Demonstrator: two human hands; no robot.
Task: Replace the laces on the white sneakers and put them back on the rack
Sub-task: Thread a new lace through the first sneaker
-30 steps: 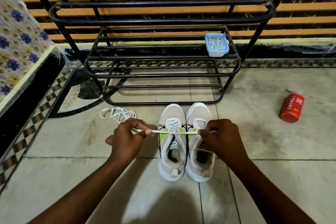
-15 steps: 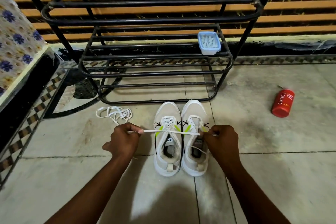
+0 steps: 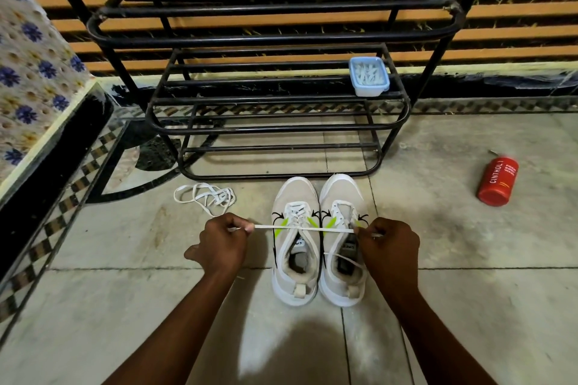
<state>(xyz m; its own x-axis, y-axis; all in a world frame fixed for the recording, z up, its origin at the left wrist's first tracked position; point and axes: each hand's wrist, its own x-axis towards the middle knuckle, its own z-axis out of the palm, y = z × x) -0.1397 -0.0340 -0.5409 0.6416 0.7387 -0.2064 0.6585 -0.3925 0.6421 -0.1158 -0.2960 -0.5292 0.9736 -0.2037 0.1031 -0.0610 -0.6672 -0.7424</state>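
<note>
Left hand [image 3: 223, 242] pinched one end of a white lace [image 3: 303, 228] between thumb and forefinger, with the other fingers curled in. Right hand [image 3: 389, 247] was closed round the other end. The lace ran taut and level between them, just above the tongues of the two sneakers. Left sneaker [image 3: 294, 191] looked fully laced; right sneaker [image 3: 342, 189] showed lacing only near the toe, and a loose strand [image 3: 342, 259] trailed across its opening toward the right hand. Which shoe the taut lace fed could not be told. Likely step: evening out the lace ends. To do it well, keep both pulls equal, keep the flat lace untwisted, and hold the shoe from sliding on the tile. Both sneakers sat side by side on the floor [image 3: 438, 259], toes just short of the black rack [image 3: 275, 39]. A heap of loose lace [image 3: 205, 195] lay near the left hand and could snag or get mixed up. A small plastic box [image 3: 369, 76] sat at the right end of a middle shelf, crowding that spot. A red bottle [image 3: 497, 181] lay well off to the right, and patterned cloth [image 3: 28, 72] was at far left.
</note>
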